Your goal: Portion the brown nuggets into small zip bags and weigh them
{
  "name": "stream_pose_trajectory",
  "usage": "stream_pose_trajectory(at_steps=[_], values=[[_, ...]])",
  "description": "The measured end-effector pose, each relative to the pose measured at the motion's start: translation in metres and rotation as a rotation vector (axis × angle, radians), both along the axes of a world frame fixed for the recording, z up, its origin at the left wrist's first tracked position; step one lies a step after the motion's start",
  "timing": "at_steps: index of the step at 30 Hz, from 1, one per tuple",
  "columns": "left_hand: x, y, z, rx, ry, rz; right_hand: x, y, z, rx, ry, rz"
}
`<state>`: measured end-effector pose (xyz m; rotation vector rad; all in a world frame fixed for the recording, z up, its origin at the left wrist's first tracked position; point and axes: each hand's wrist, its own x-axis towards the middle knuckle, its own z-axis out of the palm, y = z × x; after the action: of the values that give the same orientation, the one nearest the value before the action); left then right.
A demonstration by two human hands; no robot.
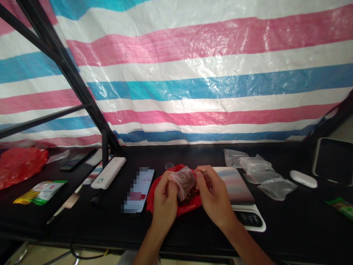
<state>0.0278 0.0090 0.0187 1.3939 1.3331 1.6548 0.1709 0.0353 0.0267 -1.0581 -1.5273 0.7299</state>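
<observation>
The clear bag (pixel 186 181), above the red bag (pixel 190 210), is pinched by the left hand (pixel 165 195), the right hand's (pixel 213 191) grip indeterminable; judged light, soft, slippery, best held at its rim.

Red bag (pixel 190 209), striped tarp (pixel 209 86) (pink, blue, white)

- The left hand (pixel 165 197) pinches, thumb against bent fingers.
- The right hand (pixel 213 189) faces it closely, fingers curled.
- Both bare forearms (pixel 150 241) reach forward, angling inward.
</observation>
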Motion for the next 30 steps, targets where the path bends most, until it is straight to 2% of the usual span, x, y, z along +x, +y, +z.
stream_pose_trajectory(at_steps=[4,7,9,12,16,18,23,30], values=[[-0.001,0.001,0.001,-0.072,-0.129,-0.008,0.0,0.005,-0.007,-0.182,0.022,0.052],[-0.002,0.003,-0.006,-0.084,-0.117,0.039,0.001,0.008,-0.009,-0.227,0.127,0.109],[-0.004,0.004,-0.01,-0.068,-0.062,0.122,0.003,0.011,-0.008,-0.178,0.172,0.068],[-0.004,0.002,-0.012,0.004,0.114,0.215,0.007,0.013,-0.005,-0.092,0.085,-0.034],[0.003,-0.005,-0.012,0.057,0.537,0.2,0.009,0.013,-0.002,-0.013,-0.085,-0.052],[0.007,-0.006,-0.015,0.048,0.641,0.201,0.008,0.01,-0.002,0.036,-0.128,-0.013],[0.011,0.0,-0.022,0.006,0.623,0.239,0.003,0.001,0.0,0.121,-0.14,0.051],[0.016,0.0,-0.017,0.116,0.712,0.286,0.006,-0.002,0.01,0.382,-0.056,-0.032]])
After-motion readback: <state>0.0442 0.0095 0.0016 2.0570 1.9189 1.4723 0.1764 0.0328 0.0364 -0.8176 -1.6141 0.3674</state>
